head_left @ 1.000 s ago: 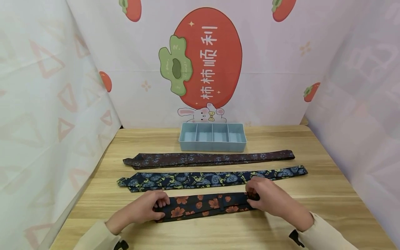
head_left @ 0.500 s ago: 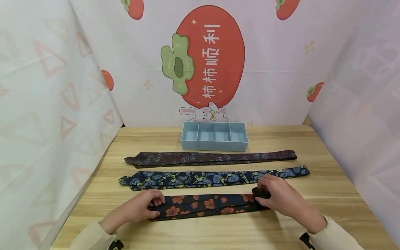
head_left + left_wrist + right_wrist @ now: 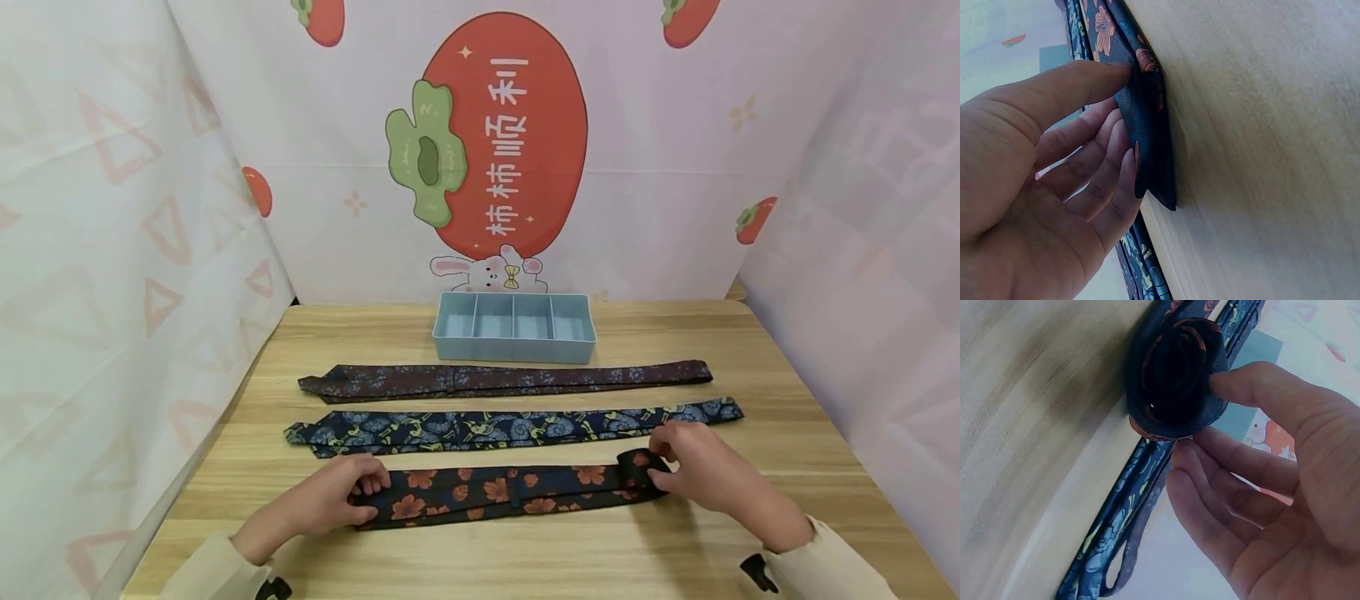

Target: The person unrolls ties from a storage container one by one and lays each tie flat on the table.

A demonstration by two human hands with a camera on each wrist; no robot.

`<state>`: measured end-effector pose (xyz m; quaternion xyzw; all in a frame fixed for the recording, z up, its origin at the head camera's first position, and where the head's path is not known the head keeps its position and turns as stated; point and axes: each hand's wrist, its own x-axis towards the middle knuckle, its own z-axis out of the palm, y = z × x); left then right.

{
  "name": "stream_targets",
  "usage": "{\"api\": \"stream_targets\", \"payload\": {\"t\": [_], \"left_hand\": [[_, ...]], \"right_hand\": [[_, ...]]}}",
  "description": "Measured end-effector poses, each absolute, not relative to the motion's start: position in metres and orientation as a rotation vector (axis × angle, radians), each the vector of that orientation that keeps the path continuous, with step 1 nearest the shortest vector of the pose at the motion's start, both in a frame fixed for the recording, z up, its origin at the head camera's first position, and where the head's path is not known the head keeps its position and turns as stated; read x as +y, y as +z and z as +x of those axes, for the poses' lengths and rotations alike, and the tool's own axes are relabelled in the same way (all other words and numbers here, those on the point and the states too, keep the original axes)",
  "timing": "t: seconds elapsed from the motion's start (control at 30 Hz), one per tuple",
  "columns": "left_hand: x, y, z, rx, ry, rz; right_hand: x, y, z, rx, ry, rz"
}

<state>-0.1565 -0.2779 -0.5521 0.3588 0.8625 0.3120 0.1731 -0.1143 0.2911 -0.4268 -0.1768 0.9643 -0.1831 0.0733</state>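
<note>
A black necktie with orange flowers [image 3: 495, 492] lies across the table nearest me, its back with the keeper loop facing up. My left hand [image 3: 322, 504] pinches its left end; in the left wrist view the thumb lies over the dark tip [image 3: 1144, 137] and the fingers sit along its edge. At the other end the tie is wound into a roll [image 3: 1204, 415], which my right hand [image 3: 712, 471] holds between thumb and fingers. Just beyond lies a navy necktie with blue and yellow figures [image 3: 517, 429], and past that a maroon one with small blue flowers [image 3: 397, 383].
Behind the neckties stands a light blue box [image 3: 513, 350] split by dividers into several compartments. The wooden table [image 3: 480, 567] is bounded at the back and sides by white printed cloth [image 3: 660, 233].
My right hand has moved right with the roll, and the flat stretch of the orange-flowered necktie has grown longer. The left hand has shifted slightly left, still on its end.
</note>
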Motion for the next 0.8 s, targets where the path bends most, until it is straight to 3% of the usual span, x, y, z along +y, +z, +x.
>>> {"api": "stream_targets", "payload": {"t": [0.33, 0.8], "left_hand": [[-0.272, -0.537, -0.151, 2.453, 0.911, 0.977], [-0.251, -0.48, -0.134, 2.415, 0.886, 0.89]], "right_hand": [[0.271, -0.415, -0.114, 2.914, -0.581, -0.699], [0.267, -0.433, -0.111, 2.984, -0.441, -0.714]]}}
